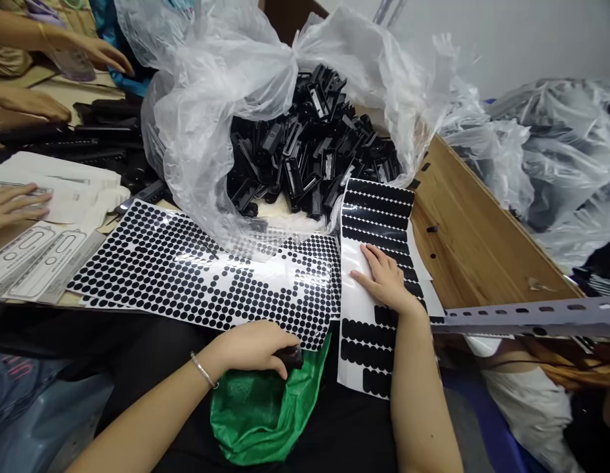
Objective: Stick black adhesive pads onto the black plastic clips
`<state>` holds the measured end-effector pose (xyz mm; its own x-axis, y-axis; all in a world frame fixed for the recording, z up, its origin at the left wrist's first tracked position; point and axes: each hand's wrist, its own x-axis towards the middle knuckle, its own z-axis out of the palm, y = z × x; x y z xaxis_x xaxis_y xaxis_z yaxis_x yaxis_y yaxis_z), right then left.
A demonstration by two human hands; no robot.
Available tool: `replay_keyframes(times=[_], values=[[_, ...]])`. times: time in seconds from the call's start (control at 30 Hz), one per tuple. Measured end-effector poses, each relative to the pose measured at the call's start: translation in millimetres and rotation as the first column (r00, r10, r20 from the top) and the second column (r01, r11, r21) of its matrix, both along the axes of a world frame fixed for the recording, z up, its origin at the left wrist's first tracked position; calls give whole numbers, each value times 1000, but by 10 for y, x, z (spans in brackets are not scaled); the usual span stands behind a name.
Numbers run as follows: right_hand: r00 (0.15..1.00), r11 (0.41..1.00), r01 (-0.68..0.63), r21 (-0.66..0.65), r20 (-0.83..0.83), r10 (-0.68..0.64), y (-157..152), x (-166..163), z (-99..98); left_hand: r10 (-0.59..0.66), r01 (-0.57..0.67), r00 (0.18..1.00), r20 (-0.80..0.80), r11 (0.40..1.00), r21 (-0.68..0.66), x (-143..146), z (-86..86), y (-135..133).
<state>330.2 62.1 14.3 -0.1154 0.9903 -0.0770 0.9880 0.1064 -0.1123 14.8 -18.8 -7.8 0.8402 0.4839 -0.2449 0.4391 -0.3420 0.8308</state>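
My left hand (258,349), with a bracelet at the wrist, is closed around a small black plastic part (291,357). Only the end of that part shows past the fingers. Just below it, a green bag (265,420) gapes open in my lap. My right hand (383,279) lies on a white sheet of black scalloped adhesive strips (368,348), its fingers stretched out and thumb apart. Some strips are gone from that sheet, leaving bare white backing. Beside it lies a wide sheet of round black stickers (206,276), with several gaps among the dots.
Behind the sheets, a clear plastic bag (196,112) spills many black plastic parts (305,151). A wooden panel (482,243) with a perforated metal edge (521,315) borders the right. At left, other people's hands (16,207) are near printed white cards (43,259) and black pieces (108,131).
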Motion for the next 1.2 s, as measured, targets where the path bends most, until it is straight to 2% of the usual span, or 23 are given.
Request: replay_keyframes(times=[0.13, 0.23, 0.3, 0.33, 0.4, 0.43, 0.5, 0.6, 0.7, 0.77, 0.87, 1.03, 1.2], values=[[995, 990, 100, 102, -27, -98, 43, -187, -26, 66, -66, 998, -2, 996, -54, -36, 8, -16], [990, 983, 138, 119, -28, -135, 78, -254, -22, 188, -180, 979, 76, 979, -99, -198, 155, 83], [991, 983, 136, 125, -29, -133, 97, -254, -22, 310, -299, 938, 154, 950, -90, -313, 276, 263], [991, 983, 131, 129, -33, -128, 105, -247, -24, 391, -390, 902, 183, 920, -43, -355, 324, 389], [993, 984, 116, 138, -48, -110, 119, -235, -31, 566, -594, 795, 219, 800, 86, -391, 365, 690], [994, 985, 103, 142, -62, -95, 125, -236, -35, 605, -633, 774, 188, 750, 194, -382, 352, 849], [994, 986, 73, 151, -95, -59, 137, -257, -43, 637, -556, 770, -13, 681, 477, -322, 272, 1138], [991, 978, 83, 192, -123, -60, 155, -329, -52, 690, -545, 722, -51, 612, 573, -184, 108, 1411], [990, 966, 109, 233, -114, -84, 182, -395, -51, 745, -566, 666, -33, 534, 628, -112, 18, 1494], [992, 969, 81, 233, -112, -56, 210, -411, -41, 763, -574, 646, -20, 503, 646, -132, 11, 1502], [992, 971, 37, 237, -122, -8, 273, -403, -20, 788, -593, 616, -16, 477, 648, -210, 36, 1515], [990, 961, 35, 273, -138, 4, 382, -397, -2, 802, -617, 597, 1, 459, 639, -302, 56, 1528], [985, 948, 23, 317, -169, 32, 438, -373, -28, 821, -628, 571, 31, 412, 660, -367, 37, 1509]])
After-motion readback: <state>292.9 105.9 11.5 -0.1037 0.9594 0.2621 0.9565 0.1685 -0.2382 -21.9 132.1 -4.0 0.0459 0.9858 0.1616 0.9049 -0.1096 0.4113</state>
